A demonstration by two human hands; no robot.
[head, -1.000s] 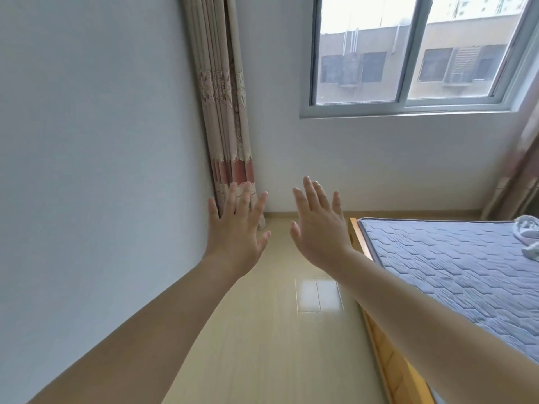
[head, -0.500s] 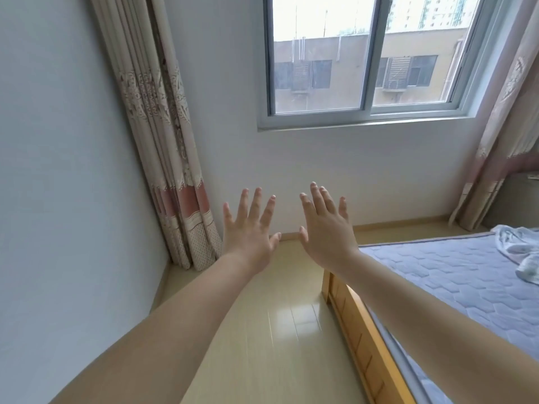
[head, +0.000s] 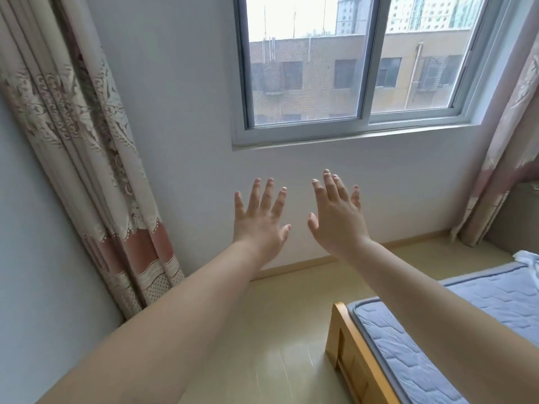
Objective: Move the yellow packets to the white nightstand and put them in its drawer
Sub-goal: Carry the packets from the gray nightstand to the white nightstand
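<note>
My left hand (head: 261, 221) and my right hand (head: 337, 218) are stretched out side by side in front of me, backs toward me, fingers straight and spread. Both hold nothing and touch nothing. Behind them is the white wall under the window. No yellow packets and no white nightstand show in this view.
A bed with a blue quilted mattress (head: 431, 339) and a wooden frame (head: 347, 345) fills the lower right. A white cloth (head: 529, 259) lies on it at the far right. Patterned curtains hang at the left (head: 87, 158) and right (head: 507, 158). The window (head: 364, 62) is above; pale floor (head: 262, 330) runs below.
The view has swung to the right and tilted up: the left curtain moved left, the window is more centred, the right curtain came into view. Both hands stay raised and spread.
</note>
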